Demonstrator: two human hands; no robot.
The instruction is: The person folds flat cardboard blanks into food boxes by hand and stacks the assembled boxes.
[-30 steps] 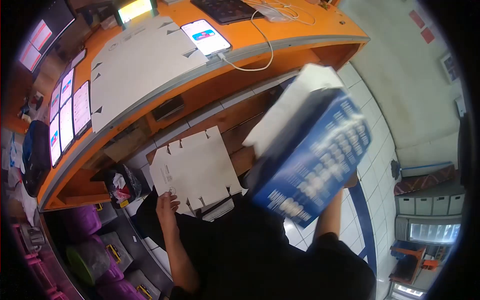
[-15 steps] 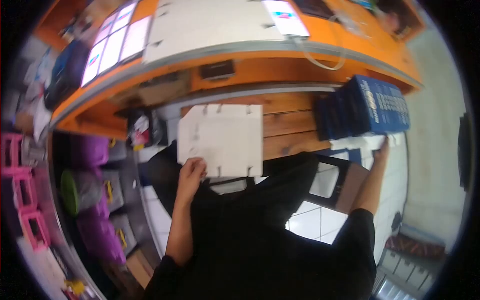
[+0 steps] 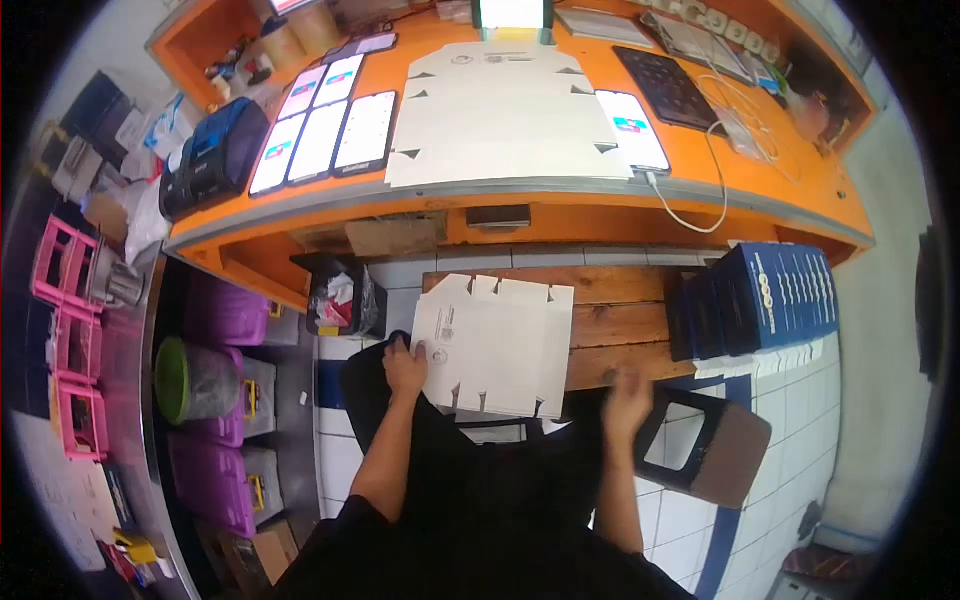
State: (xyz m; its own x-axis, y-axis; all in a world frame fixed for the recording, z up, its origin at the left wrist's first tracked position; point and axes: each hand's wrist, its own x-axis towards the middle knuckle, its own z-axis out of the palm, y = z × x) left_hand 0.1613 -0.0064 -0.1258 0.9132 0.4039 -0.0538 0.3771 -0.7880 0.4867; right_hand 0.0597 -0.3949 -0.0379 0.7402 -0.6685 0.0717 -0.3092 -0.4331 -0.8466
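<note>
A flat white cardboard sheet (image 3: pixel 500 345), die-cut with slots and faint print, lies across the wooden bench and my lap; more sheets seem to sit under it. At its left edge is my left hand (image 3: pixel 405 370), thumb over the border and fingers curled by the side. My right hand (image 3: pixel 627 402) is smeared by motion, right of the sheet and apart from it; whether it holds anything is hidden by the blur. Blue printed boxes (image 3: pixel 775 300) stand in a row at the bench's right end, with white pieces below them.
On the orange desk (image 3: pixel 840 205) lie another large white cardboard sheet (image 3: pixel 510 125), several lit phones (image 3: pixel 365 132), a tablet (image 3: pixel 665 88) and a black printer (image 3: pixel 215 155). A bin (image 3: pixel 345 297) stands left of the bench. A brown-topped stool (image 3: pixel 725 455) is at right.
My right hand has moved left from beside the blue boxes towards the cardboard sheet. My left hand has slid up the sheet's left edge. The view has tilted, showing more desk.
</note>
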